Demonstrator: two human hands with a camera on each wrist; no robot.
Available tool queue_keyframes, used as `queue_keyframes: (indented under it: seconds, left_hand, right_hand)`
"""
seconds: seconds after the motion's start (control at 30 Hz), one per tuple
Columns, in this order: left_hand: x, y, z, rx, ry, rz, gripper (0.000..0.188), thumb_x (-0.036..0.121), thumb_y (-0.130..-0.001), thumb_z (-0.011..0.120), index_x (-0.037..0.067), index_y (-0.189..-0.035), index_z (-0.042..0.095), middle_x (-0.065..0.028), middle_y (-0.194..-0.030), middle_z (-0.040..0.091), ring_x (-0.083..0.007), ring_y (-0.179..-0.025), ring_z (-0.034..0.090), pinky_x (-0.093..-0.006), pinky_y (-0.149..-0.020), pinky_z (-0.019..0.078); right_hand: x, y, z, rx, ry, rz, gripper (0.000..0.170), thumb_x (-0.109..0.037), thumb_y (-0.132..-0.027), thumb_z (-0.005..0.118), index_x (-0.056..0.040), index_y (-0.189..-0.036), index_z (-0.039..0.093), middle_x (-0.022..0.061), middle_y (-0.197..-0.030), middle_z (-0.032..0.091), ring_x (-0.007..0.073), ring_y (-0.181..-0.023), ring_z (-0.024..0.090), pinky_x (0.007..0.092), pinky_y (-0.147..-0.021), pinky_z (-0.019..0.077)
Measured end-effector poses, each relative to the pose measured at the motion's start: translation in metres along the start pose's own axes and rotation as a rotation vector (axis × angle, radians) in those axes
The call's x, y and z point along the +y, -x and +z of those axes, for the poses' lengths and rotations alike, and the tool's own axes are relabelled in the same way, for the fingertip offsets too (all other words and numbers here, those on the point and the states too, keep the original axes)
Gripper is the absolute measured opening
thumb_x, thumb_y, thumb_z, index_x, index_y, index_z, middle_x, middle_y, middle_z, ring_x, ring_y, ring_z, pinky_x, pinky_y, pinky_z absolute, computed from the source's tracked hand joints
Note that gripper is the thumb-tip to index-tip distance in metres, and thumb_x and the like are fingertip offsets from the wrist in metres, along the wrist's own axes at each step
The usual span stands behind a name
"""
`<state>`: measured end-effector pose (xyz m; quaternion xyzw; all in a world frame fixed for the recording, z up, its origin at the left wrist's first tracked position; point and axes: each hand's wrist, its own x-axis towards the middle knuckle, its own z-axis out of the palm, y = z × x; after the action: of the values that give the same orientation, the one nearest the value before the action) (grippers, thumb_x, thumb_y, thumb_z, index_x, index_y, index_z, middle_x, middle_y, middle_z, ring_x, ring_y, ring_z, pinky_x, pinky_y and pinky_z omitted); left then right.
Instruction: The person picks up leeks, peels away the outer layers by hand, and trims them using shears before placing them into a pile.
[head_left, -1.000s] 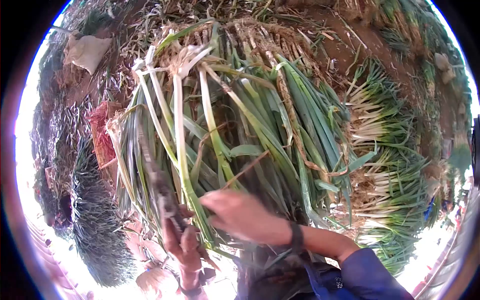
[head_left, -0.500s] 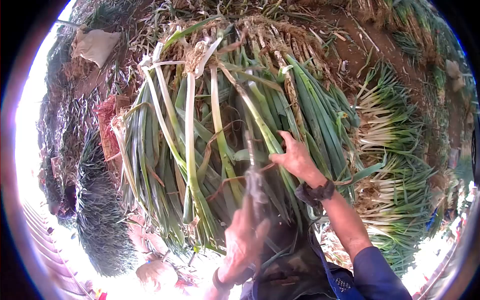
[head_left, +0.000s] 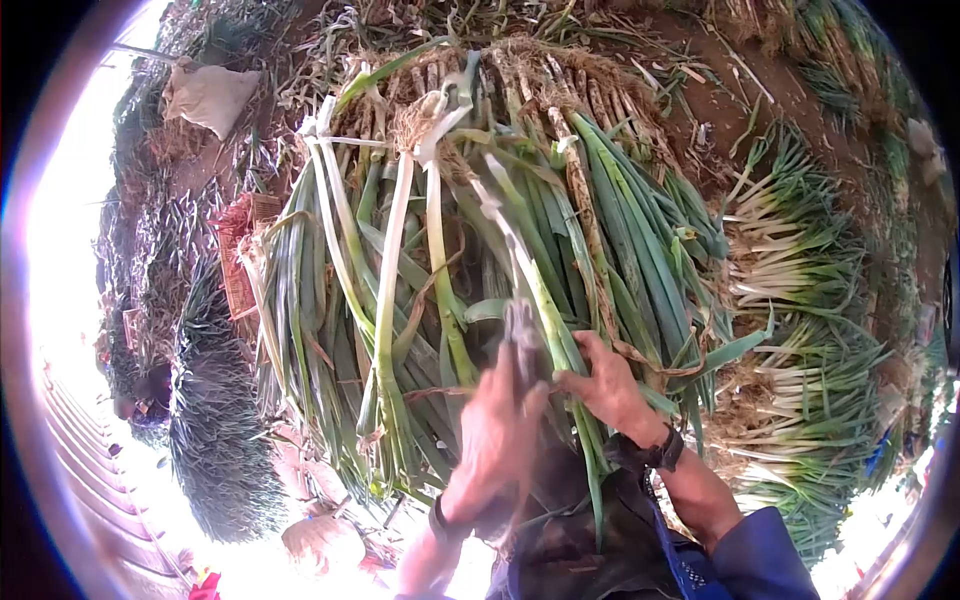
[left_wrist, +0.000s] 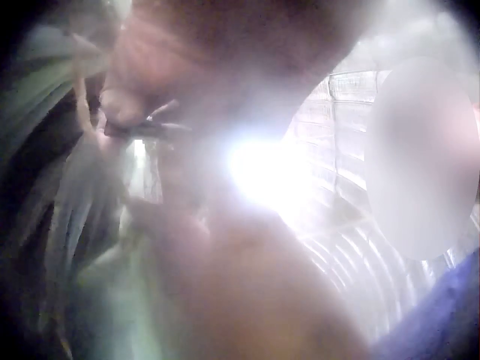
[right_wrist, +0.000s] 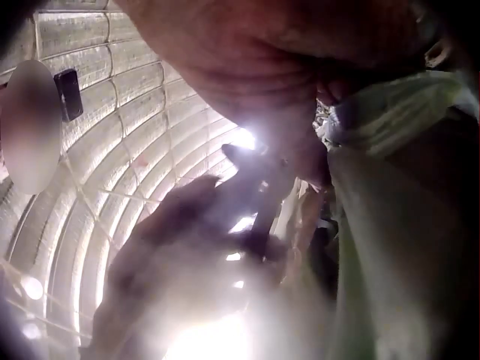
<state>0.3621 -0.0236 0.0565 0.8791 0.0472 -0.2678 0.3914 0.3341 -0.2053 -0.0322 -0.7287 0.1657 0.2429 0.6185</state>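
In the head view my left hand (head_left: 495, 425) grips a blurred, slim grey tool (head_left: 520, 325), its kind unclear, pointing up and away from me. Just to its right, my right hand (head_left: 612, 388) pinches the green part of a long green onion (head_left: 541, 300) between thumb and fingers. That onion's pale stalk runs up the pile (head_left: 380, 240) of large green onions, roots at the far end. The right wrist view shows my right hand (right_wrist: 262, 52) close up beside pale green leaves (right_wrist: 397, 112), with the left hand (right_wrist: 172, 232) in silhouette behind.
Trimmed green onions (head_left: 790, 270) lie in rows on the right. Another dark green heap (head_left: 220, 420) stands at the left, near a reddish basket (head_left: 235, 275) and a pale sack (head_left: 212, 98). Loose leaves litter the brown ground (head_left: 690, 110) beyond the pile.
My left hand has swung from the pile's left side to the middle with the tool. My right hand went right and forward, then came back toward me with the onion, beside the left.
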Motion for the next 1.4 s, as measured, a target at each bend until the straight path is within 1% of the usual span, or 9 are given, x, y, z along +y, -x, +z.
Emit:
queue_keyframes:
  seconds: [0.33, 0.53, 0.73, 0.87, 0.97, 1.1, 1.23, 1.33, 1.4]
  left_hand:
    - [-0.006, -0.087, -0.011, 0.104, 0.008, -0.014, 0.069, 0.034, -0.096, 0.063, -0.011, -0.146, 0.047, -0.0290, -0.097, 0.069, -0.0373, -0.088, 0.069, -0.0437, -0.081, 0.0517]
    - [-0.003, -0.067, -0.012, 0.069, -0.066, -0.036, 0.068, 0.033, -0.095, 0.061, -0.011, -0.145, 0.048, -0.0257, -0.094, 0.069, -0.0312, -0.082, 0.068, -0.0408, -0.081, 0.0532]
    - [0.007, -0.068, -0.026, 0.028, 0.042, -0.169, 0.065, 0.034, -0.097, 0.059, -0.004, -0.148, 0.049, -0.0306, -0.110, 0.069, -0.0461, -0.100, 0.068, -0.0503, -0.089, 0.0509]
    - [-0.029, -0.090, -0.027, 0.252, 0.292, -0.066, 0.075, 0.038, -0.098, 0.061, 0.002, -0.160, 0.037, -0.0036, -0.078, 0.057, -0.0121, -0.060, 0.054, -0.0287, -0.053, 0.0468]
    - [-0.045, -0.103, -0.038, 0.160, 0.499, -0.080, 0.071, 0.035, -0.101, 0.059, 0.001, -0.159, 0.037, -0.0061, -0.105, 0.063, -0.0136, -0.077, 0.059, -0.0296, -0.068, 0.0517]
    - [-0.071, -0.122, -0.023, 0.201, 0.341, 0.008, 0.079, 0.040, -0.096, 0.063, 0.002, -0.160, 0.036, -0.0088, -0.089, 0.063, -0.0143, -0.065, 0.056, -0.0319, -0.059, 0.0493]
    - [-0.066, -0.128, -0.023, 0.137, 0.373, 0.031, 0.077, 0.039, -0.096, 0.064, 0.000, -0.158, 0.038, -0.0115, -0.098, 0.065, -0.0158, -0.069, 0.057, -0.0330, -0.067, 0.0514]
    - [-0.065, -0.130, -0.027, 0.125, 0.297, 0.014, 0.078, 0.040, -0.096, 0.064, -0.002, -0.157, 0.039, -0.0219, -0.125, 0.067, -0.0274, -0.108, 0.064, -0.0373, -0.099, 0.0491]
    - [-0.092, -0.144, -0.028, 0.059, 0.311, -0.001, 0.070, 0.039, -0.100, 0.063, 0.003, -0.157, 0.043, -0.0074, -0.111, 0.066, -0.0117, -0.087, 0.061, -0.0288, -0.078, 0.0509]
  right_hand:
    - [-0.007, 0.009, 0.008, 0.023, 0.290, -0.094, 0.052, -0.023, -0.088, 0.072, -0.0080, -0.134, 0.053, 0.0240, -0.101, 0.071, 0.0447, -0.092, 0.068, 0.0495, -0.080, 0.0532]
    - [-0.005, 0.004, 0.012, 0.090, 0.302, -0.219, 0.039, -0.017, -0.084, 0.074, -0.0066, -0.119, 0.061, 0.0177, -0.102, 0.070, 0.0419, -0.089, 0.067, 0.0505, -0.076, 0.0535]
    - [-0.014, -0.005, 0.010, 0.342, 0.718, -0.541, 0.028, -0.010, -0.081, 0.071, -0.0046, -0.108, 0.065, 0.0135, -0.117, 0.063, 0.0357, -0.103, 0.062, 0.0511, -0.080, 0.0519]
    - [-0.006, -0.012, -0.002, 0.320, 0.615, -0.574, 0.027, -0.007, -0.080, 0.071, -0.0031, -0.106, 0.065, 0.0139, -0.114, 0.064, 0.0357, -0.099, 0.064, 0.0489, -0.080, 0.0513]
    - [-0.011, -0.009, -0.018, 0.151, 0.235, -0.300, 0.029, -0.006, -0.081, 0.074, -0.0004, -0.108, 0.065, 0.0168, -0.106, 0.065, 0.0350, -0.091, 0.069, 0.0471, -0.077, 0.0551]
    - [-0.029, 0.013, -0.059, -0.129, -0.176, 0.082, 0.033, -0.010, -0.089, 0.075, 0.0018, -0.118, 0.068, 0.0195, -0.101, 0.070, 0.0257, -0.077, 0.075, 0.0311, -0.061, 0.0622]
    - [-0.003, 0.055, -0.092, -0.127, 0.006, -0.026, 0.039, -0.012, -0.091, 0.073, 0.0089, -0.123, 0.063, 0.0193, -0.098, 0.073, 0.0236, -0.079, 0.076, 0.0313, -0.064, 0.0639]
    - [-0.018, 0.096, -0.108, -0.084, -0.106, 0.260, 0.046, -0.016, -0.089, 0.074, 0.0068, -0.127, 0.062, 0.0183, -0.106, 0.073, 0.0222, -0.086, 0.076, 0.0315, -0.075, 0.0640]
    - [0.024, 0.136, -0.134, -0.026, -0.225, 0.320, 0.048, -0.018, -0.086, 0.076, 0.0044, -0.126, 0.063, 0.0157, -0.108, 0.073, 0.0201, -0.094, 0.073, 0.0325, -0.078, 0.0632]
